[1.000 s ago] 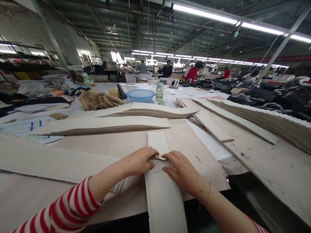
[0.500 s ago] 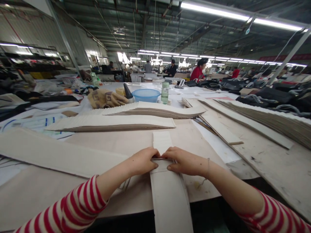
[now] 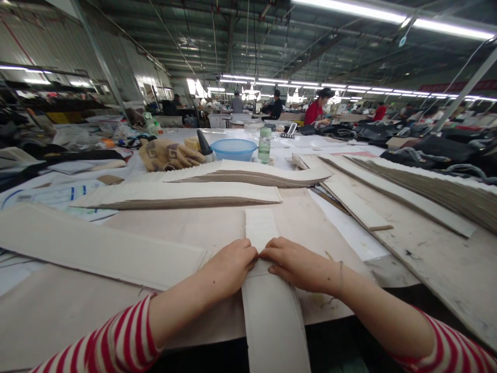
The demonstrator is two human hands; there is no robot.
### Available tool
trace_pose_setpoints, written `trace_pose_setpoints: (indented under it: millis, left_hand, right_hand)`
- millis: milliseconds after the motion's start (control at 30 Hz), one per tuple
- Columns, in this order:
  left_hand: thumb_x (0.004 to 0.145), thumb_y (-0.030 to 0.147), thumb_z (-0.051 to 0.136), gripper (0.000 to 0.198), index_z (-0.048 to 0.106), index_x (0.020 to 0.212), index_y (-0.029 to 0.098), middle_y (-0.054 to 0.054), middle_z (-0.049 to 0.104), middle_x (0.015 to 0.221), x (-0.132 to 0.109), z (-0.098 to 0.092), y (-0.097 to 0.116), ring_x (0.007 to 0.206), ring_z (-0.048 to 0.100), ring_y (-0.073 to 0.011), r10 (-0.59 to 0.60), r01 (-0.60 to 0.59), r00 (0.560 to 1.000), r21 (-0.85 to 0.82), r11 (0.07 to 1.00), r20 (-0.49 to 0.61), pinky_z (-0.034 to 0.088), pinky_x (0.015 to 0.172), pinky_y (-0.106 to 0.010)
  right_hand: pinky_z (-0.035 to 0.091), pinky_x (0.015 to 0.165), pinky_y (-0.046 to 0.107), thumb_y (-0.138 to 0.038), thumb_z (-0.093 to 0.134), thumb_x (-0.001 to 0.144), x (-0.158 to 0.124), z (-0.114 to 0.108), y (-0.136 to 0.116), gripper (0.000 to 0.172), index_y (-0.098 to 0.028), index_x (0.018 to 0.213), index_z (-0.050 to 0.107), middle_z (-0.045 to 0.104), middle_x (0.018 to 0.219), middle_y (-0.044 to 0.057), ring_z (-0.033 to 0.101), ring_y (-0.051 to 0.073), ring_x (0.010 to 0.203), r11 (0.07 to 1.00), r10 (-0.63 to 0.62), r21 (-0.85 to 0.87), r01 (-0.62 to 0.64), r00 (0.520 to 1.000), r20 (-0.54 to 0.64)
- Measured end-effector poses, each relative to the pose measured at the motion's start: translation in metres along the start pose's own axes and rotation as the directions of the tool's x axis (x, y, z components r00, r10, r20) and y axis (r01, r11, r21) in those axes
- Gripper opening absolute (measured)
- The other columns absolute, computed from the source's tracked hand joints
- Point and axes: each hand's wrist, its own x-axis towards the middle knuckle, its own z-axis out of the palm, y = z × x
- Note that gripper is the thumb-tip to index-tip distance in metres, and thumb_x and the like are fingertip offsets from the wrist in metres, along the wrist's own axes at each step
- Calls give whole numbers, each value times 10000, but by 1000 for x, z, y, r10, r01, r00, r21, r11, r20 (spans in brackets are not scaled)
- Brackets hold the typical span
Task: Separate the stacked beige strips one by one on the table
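A long off-white strip (image 3: 274, 321) with a line across it lies lengthwise before me and runs down over the table's front edge. My left hand (image 3: 233, 263) is closed at its left side, the fingertips pressed to the strip. My right hand (image 3: 297, 261) is closed on the right side, with fingers on top and the thumb bent under the palm. The fingertips of both hands almost meet at a cross edge in the strip, which they mostly hide. Beyond them the strip's far part (image 3: 260, 225) lies flat.
A wide pale panel (image 3: 97, 248) lies at left. Stacks of strips (image 3: 186, 196) stand behind, more strips (image 3: 404, 194) at right. Farther back are patterned gloves (image 3: 166, 154), a blue basin (image 3: 233, 150) and a green bottle (image 3: 264, 146). A co-worker in red (image 3: 313, 111) is in the background.
My left hand has turned over the cross edge, its thumb now tucked out of sight. My right hand has barely moved. The open edge between the hands is now covered.
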Motion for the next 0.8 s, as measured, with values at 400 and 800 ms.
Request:
trace_pose_setpoints:
  millis: [400, 800]
  left_hand:
    - [819, 44, 359, 335, 541, 1067, 176, -37, 562, 1007, -26, 16, -5, 969, 470, -154, 43, -49, 989, -40, 998, -140, 370, 900, -274]
    - [843, 227, 351, 341, 518, 1135, 169, -61, 597, 1071, -29, 13, -15, 996, 519, -168, -228, 139, 961, -436, 889, -159, 388, 906, -296]
  right_hand:
    - [440, 805, 345, -126, 430, 849, -11, 12, -10, 252, -151, 1079, 530, 570, 959, 78, 517, 200, 899, 971, -17, -239, 3, 998, -56]
    - [435, 835, 342, -63, 459, 800, -12, 17, -12, 338, -124, 1128, 508, 565, 995, 96, 510, 206, 920, 968, -8, -249, -10, 997, -73]
